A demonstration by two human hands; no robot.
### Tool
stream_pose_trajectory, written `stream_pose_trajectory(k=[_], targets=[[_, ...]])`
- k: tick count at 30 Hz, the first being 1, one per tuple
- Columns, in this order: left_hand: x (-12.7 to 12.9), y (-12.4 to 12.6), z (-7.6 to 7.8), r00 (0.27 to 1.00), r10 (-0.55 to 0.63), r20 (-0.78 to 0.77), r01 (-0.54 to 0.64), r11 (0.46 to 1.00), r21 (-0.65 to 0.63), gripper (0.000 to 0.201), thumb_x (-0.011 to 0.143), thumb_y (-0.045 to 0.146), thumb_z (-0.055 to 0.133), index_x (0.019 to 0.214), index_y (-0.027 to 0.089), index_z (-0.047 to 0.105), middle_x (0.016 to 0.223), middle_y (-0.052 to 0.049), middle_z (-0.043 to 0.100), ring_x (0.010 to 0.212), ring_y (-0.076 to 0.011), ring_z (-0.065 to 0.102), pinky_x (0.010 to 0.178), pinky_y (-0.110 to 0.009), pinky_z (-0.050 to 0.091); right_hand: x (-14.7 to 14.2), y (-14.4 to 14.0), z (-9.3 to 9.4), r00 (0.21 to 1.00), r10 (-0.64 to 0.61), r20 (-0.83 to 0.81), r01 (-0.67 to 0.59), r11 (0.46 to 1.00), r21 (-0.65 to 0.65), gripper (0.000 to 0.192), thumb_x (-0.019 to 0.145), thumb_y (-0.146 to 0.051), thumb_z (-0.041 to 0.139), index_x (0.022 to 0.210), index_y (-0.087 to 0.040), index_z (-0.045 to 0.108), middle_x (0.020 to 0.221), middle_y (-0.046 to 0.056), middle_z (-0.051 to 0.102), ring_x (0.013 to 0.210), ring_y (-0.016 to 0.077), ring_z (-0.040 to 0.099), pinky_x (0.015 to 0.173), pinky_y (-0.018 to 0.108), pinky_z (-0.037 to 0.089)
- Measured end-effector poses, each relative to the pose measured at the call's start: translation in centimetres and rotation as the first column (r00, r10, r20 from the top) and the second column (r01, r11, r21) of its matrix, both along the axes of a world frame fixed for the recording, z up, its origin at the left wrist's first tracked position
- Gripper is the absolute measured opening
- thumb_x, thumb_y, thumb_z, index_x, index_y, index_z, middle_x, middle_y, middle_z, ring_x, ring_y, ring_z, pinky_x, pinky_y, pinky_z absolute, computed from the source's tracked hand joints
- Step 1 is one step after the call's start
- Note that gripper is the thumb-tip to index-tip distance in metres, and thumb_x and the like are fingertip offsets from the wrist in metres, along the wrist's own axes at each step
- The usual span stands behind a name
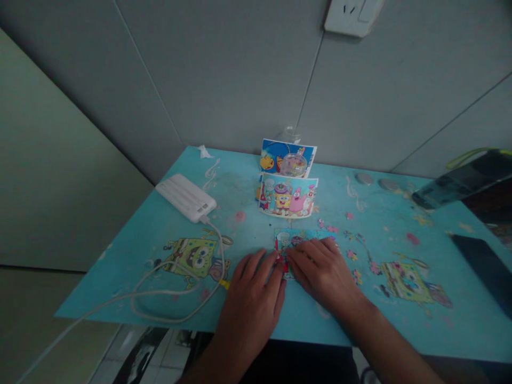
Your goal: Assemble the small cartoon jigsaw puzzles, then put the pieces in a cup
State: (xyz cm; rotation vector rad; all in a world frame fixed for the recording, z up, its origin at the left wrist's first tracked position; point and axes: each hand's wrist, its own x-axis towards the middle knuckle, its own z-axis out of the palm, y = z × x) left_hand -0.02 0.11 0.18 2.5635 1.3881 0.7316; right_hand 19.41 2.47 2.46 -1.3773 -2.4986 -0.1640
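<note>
Together, left hand [254, 288] and right hand [320, 269] lie flat, fingers extended, pressing the small puzzle [298, 240] on the table [120, 256]; even, gentle pressure should keep pieces seated.

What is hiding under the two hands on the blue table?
A small cartoon puzzle lies flat under the left hand and right hand. Its top edge peeks out above the fingers; the rest is covered, so that part can't be seen.
</note>
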Motion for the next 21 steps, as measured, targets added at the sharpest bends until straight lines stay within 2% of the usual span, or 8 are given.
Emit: stream_pose_trajectory(k=[5, 12, 21], targets=[[-0.06, 0.01, 0.03, 1.0, -0.003, 0.003, 0.003, 1.0, -0.003, 0.028, 0.097, 0.021, 0.055, 0.122, 0.018, 0.065, 0.134, -0.008, 0.064, 0.127, -0.0316, 0.053, 0.105, -0.055, 0.047, 0.34, -0.19, 0.17, 0.998, 0.002, -0.067, -0.005, 0.999, -0.05, 0.023, 0.1, -0.022, 0.052, 0.116, -0.022, 0.069, 0.097, 0.008, 0.069, 0.089, 0.0227, 0.06, 0.08, 0.039, 0.036], [0.04, 0.0, 0.1, 1.0, 0.003, 0.004, -0.004, 1.0, 0.006, 0.027, 0.096, 0.02, 0.055, 0.121, 0.018, 0.065, 0.133, -0.008, 0.064, 0.126, -0.0309, 0.054, 0.105, -0.054, 0.047, -0.13, -0.45, 0.49, 0.999, 0.0, 0.047, 0.006, 0.994, -0.109, 0.017, 0.098, -0.024, 0.057, 0.107, -0.025, 0.071, 0.092, 0.006, 0.065, 0.085, 0.0233, 0.055, 0.078, 0.04, 0.033], [-0.07, 0.19, 0.03, 1.0, -0.025, 0.009, 0.024, 0.999, 0.027, 0.029, 0.095, 0.019, 0.056, 0.123, 0.018, 0.063, 0.133, -0.008, 0.064, 0.126, -0.0294, 0.054, 0.104, -0.052, 0.047, 0.5, -0.49, 0.01, 0.994, -0.028, -0.105, 0.01, 0.986, -0.169, 0.027, 0.096, -0.019, 0.056, 0.119, -0.026, 0.069, 0.098, 0.006, 0.063, 0.091, 0.0231, 0.056, 0.082, 0.038, 0.034]])
